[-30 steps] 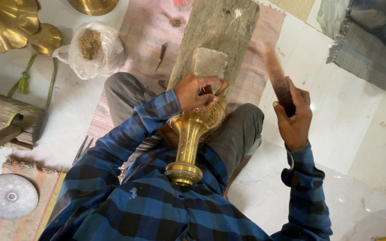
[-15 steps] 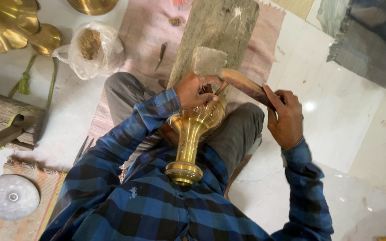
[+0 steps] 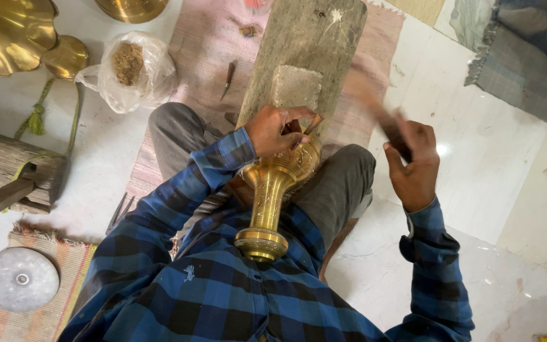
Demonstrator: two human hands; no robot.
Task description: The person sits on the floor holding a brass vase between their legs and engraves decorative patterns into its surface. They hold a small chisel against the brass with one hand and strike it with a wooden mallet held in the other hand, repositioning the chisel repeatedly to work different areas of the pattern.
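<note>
Right hand (image 3: pixel 413 168) raised mallet (image 3: pixel 375 111); brass vase (image 3: pixel 273 190) lengthwise, base toward body.

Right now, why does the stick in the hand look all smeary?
Head view: the wooden stick in the right hand is motion-blurred; the brass vase under the left hand stays sharp, and glare glints off the white floor.

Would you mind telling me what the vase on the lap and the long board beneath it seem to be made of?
The vase looks like brass: golden yellow, shiny, with fine patterning on its stem. The long board looks like weathered wood: grey, dull, rough-grained. The block on it may be stone or wood; its pale matte face leaves that open.
</note>
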